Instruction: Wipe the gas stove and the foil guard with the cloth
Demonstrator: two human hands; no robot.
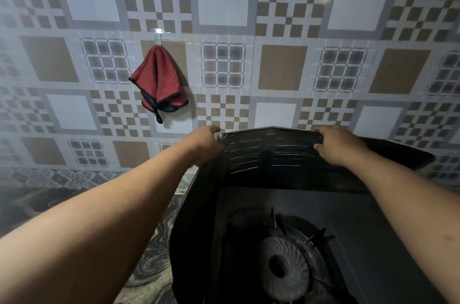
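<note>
Fingers [321, 133] over foil guard [268, 154] rim

A red cloth [159, 84] with black edging is hanging bunched from a hook on the far tiled wall, left of the stove. The dark foil guard [268, 154] is standing upright around the far and left sides of the black gas stove [348, 209], whose round burner is sitting near.

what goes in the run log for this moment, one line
phase: handling guard | left hand: grips foil guard top edge | right hand: grips same edge | cloth: on wall hook, untouched | gas stove: unwiped
</note>
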